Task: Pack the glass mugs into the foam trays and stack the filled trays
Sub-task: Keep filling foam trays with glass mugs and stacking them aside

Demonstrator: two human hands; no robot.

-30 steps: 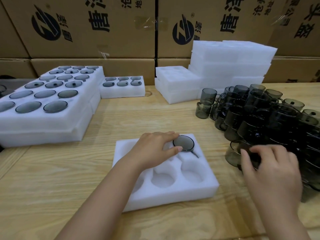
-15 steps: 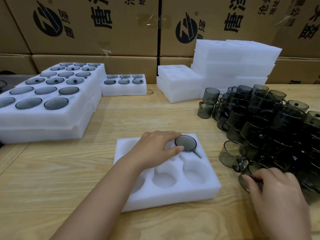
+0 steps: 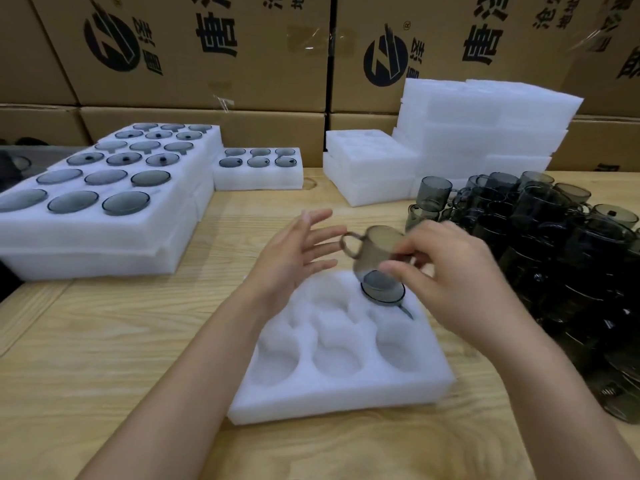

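Observation:
A white foam tray (image 3: pixel 341 396) with six round pockets lies on the wooden table in front of me. One smoky glass mug (image 3: pixel 382 292) sits in its far right pocket. My right hand (image 3: pixel 450 278) pinches a second grey mug (image 3: pixel 372 247) in the air above that pocket, tilted, with its handle pointing left. Beside the handle my left hand (image 3: pixel 294 254) hovers with fingers spread, holding nothing. A large heap of dark glass mugs (image 3: pixel 540 244) covers the table at the right.
Stacked filled foam trays (image 3: pixel 86 216) stand at the left, and a small filled tray (image 3: pixel 258 171) sits behind them. Empty foam trays (image 3: pixel 370 168) and a taller foam stack (image 3: pixel 485 129) stand at the back. Cardboard boxes (image 3: pixel 207 53) wall off the rear.
My right hand took a mug from the heap and carried it left over the tray. My left hand lifted off the seated mug and opened.

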